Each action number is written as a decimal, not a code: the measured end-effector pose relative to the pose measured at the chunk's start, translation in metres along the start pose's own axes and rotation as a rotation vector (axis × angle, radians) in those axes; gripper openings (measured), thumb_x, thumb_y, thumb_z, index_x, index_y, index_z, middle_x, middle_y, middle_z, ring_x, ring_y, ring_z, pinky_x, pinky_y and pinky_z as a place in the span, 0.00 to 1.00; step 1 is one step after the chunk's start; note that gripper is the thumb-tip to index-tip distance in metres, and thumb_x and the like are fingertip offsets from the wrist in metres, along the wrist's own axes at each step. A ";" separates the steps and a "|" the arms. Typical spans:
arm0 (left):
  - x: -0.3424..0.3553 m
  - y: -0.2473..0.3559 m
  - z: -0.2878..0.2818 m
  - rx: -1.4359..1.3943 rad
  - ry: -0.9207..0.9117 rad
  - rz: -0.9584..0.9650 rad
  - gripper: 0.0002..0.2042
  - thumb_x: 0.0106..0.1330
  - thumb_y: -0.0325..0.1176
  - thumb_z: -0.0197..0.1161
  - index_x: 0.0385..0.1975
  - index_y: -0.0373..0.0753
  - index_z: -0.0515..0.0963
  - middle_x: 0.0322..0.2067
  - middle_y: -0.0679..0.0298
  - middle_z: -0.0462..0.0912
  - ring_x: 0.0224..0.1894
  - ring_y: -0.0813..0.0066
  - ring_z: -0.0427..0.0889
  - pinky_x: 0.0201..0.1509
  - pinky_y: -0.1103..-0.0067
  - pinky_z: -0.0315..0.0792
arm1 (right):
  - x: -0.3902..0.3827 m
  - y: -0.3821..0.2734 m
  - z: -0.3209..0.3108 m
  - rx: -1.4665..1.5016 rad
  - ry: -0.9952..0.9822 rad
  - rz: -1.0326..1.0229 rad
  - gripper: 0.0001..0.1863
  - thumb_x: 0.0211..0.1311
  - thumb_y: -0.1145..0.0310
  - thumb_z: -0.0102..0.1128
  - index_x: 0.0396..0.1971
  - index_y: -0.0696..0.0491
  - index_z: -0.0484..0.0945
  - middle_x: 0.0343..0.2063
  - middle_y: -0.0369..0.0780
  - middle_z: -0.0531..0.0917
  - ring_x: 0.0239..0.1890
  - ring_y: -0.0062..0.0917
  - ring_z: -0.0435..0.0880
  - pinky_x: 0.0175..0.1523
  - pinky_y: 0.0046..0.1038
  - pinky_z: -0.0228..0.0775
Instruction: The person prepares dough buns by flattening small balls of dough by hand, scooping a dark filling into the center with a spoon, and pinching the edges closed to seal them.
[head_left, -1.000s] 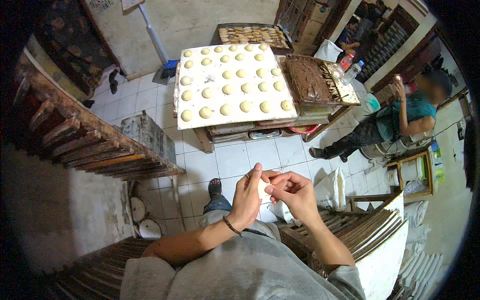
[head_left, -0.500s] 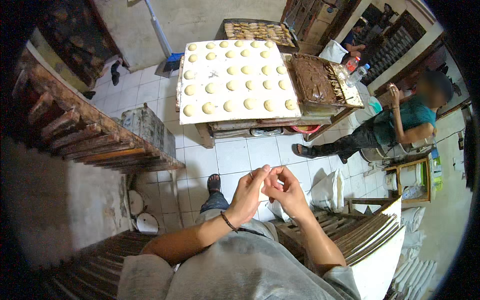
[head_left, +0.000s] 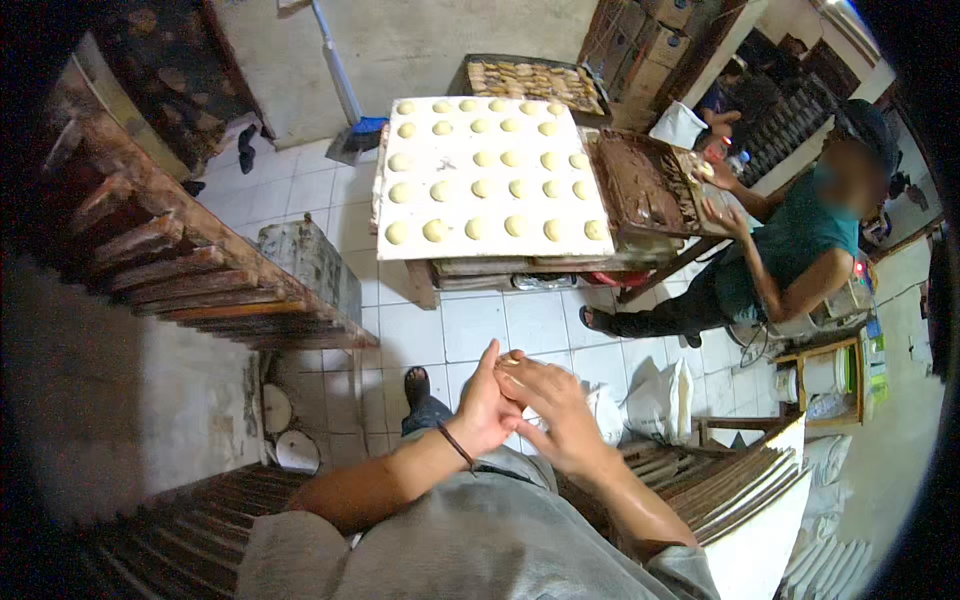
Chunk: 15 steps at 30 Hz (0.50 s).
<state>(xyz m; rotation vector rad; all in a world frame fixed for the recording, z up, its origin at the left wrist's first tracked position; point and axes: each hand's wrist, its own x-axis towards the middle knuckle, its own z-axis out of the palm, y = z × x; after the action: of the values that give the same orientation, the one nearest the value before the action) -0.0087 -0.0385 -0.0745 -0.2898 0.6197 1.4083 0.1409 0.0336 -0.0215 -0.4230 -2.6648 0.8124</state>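
My left hand (head_left: 485, 410) and my right hand (head_left: 545, 405) are cupped together in front of me, low in the view, the right fingers pressed over the left palm. A sliver of pale dough (head_left: 512, 362) shows at the fingertips; the rest is hidden between them. Past them stands a white board (head_left: 450, 254) with rows of pale round dough balls (head_left: 475, 228).
Right of the board is a tray of brown paste (head_left: 635, 180), where a co-worker (head_left: 810, 260) in teal reaches. Another person (head_left: 720, 110) is beyond the opening. A dark tray of browned pieces (head_left: 530, 80) is behind; wooden racks (head_left: 190, 280) flank me; sacks (head_left: 650, 400) stand right.
My right fingers have gone from pinching the dough to lying over my left palm. The co-worker has leaned in and brought both hands to the brown-paste tray. The board appears slightly further right.
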 end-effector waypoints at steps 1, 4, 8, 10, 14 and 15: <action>0.009 -0.004 -0.012 -0.110 -0.079 0.013 0.21 0.82 0.57 0.46 0.45 0.43 0.73 0.42 0.64 0.82 0.46 0.69 0.83 0.55 0.72 0.77 | 0.000 0.003 0.013 0.107 0.028 0.035 0.28 0.67 0.64 0.67 0.66 0.52 0.77 0.62 0.44 0.80 0.67 0.42 0.74 0.70 0.42 0.63; 0.008 0.007 -0.032 -0.085 -0.147 0.028 0.19 0.82 0.51 0.49 0.47 0.40 0.74 0.47 0.62 0.80 0.54 0.70 0.79 0.63 0.72 0.73 | 0.011 0.011 0.034 0.247 0.070 0.243 0.24 0.72 0.65 0.62 0.66 0.53 0.77 0.61 0.44 0.81 0.63 0.40 0.75 0.69 0.39 0.63; 0.003 0.030 -0.072 0.378 -0.160 0.199 0.15 0.78 0.38 0.60 0.55 0.35 0.74 0.51 0.61 0.79 0.56 0.71 0.79 0.65 0.72 0.75 | 0.037 0.009 0.056 0.458 0.134 0.445 0.17 0.75 0.69 0.59 0.59 0.56 0.81 0.58 0.45 0.81 0.59 0.37 0.75 0.68 0.35 0.65; -0.004 0.050 -0.080 0.570 -0.048 0.251 0.20 0.75 0.34 0.65 0.60 0.33 0.71 0.51 0.59 0.79 0.53 0.70 0.81 0.59 0.75 0.80 | 0.051 0.011 0.069 0.545 0.088 0.370 0.21 0.70 0.69 0.65 0.61 0.55 0.79 0.61 0.45 0.78 0.62 0.38 0.75 0.67 0.36 0.68; -0.021 0.100 -0.102 0.764 0.075 0.267 0.29 0.69 0.33 0.73 0.62 0.28 0.65 0.52 0.57 0.77 0.52 0.70 0.82 0.51 0.77 0.81 | 0.100 -0.019 0.083 0.386 -0.140 0.186 0.34 0.60 0.70 0.73 0.67 0.50 0.73 0.61 0.46 0.77 0.64 0.42 0.75 0.66 0.39 0.72; -0.022 0.111 -0.107 0.811 0.091 0.284 0.29 0.68 0.33 0.73 0.62 0.28 0.65 0.52 0.57 0.76 0.53 0.70 0.81 0.52 0.77 0.80 | 0.103 -0.014 0.102 0.354 -0.151 0.227 0.33 0.59 0.70 0.73 0.66 0.49 0.74 0.60 0.45 0.78 0.63 0.42 0.76 0.65 0.39 0.74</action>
<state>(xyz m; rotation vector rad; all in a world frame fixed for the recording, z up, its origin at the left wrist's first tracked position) -0.1419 -0.0963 -0.1297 0.3958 1.2824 1.2967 0.0058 0.0113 -0.0716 -0.5975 -2.5572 1.4059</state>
